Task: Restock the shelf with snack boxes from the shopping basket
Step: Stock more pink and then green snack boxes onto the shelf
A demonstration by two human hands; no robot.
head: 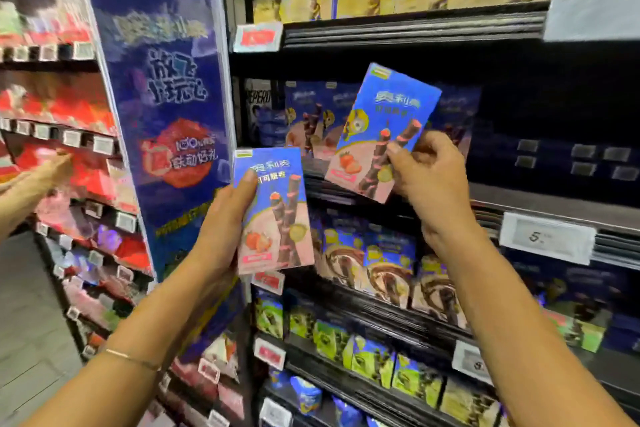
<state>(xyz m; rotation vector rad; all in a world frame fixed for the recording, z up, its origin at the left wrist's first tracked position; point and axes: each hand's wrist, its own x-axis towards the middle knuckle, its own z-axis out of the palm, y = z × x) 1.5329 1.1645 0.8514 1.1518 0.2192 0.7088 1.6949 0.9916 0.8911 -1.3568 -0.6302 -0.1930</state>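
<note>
Pinching tilted snack box [381,121] with right hand [427,177] at shelf edge [512,199], probably for sliding in; gripping second box [273,215] with left hand [221,222] below.

Left hand [225,218] grips a blue-and-pink snack box [277,215] upright, thumb on its front face. Right hand [429,177] pinches a second matching box [381,128] by its lower right corner, tilted, in front of the middle shelf [519,201]. The two boxes are apart. Similar boxes [311,114] stand at the left of that shelf. A price tag [547,237] hangs on its edge. A blue promotional panel [166,114] stands left of the shelving. A thin bracelet [133,359] circles the left wrist.
</note>
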